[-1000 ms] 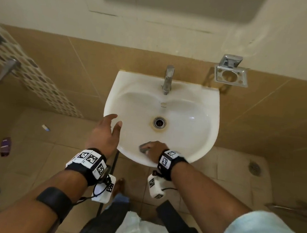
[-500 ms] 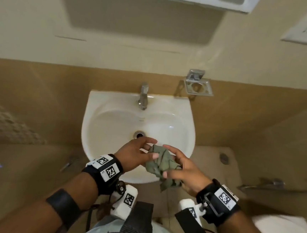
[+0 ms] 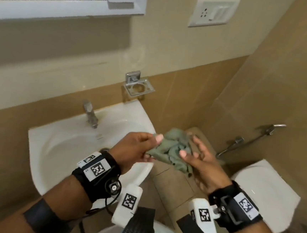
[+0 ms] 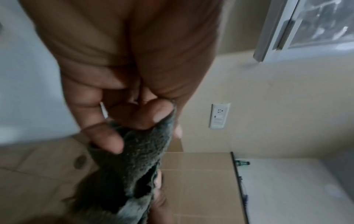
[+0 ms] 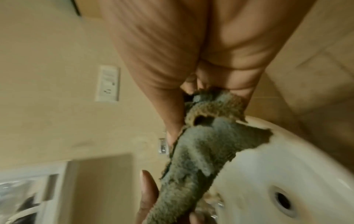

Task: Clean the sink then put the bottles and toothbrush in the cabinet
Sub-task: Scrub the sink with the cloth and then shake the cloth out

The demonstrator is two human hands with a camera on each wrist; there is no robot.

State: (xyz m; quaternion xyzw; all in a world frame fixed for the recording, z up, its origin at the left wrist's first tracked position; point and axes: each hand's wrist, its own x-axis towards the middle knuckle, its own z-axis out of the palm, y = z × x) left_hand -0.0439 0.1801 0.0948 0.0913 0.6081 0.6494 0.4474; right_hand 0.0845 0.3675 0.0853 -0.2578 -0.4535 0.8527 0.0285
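Observation:
A crumpled green cloth (image 3: 174, 148) hangs in the air just right of the white sink (image 3: 35, 143), over the floor. My left hand (image 3: 153, 139) pinches one edge of it between thumb and fingertips; the left wrist view shows the cloth (image 4: 134, 159) caught under those fingers (image 4: 107, 141). My right hand (image 3: 188, 149) holds the other side, thumb on top and fingers spread beneath; in the right wrist view the cloth (image 5: 201, 151) bunches out of it. The white mirrored cabinet (image 3: 65, 6) hangs on the wall above the sink. A small green bottle (image 4: 242, 163) shows far off.
A metal tap (image 3: 90, 113) stands at the back of the sink, and a chrome soap holder (image 3: 138, 87) is fixed to the wall beside it. A white toilet (image 3: 264, 193) sits at the right, with a spray hose (image 3: 270, 129) and a wall socket (image 3: 213, 12) above.
A second ago my right hand had the cloth down on the sink's front rim. Both hands have since lifted it and carried it right of the sink; my view rose and turned right.

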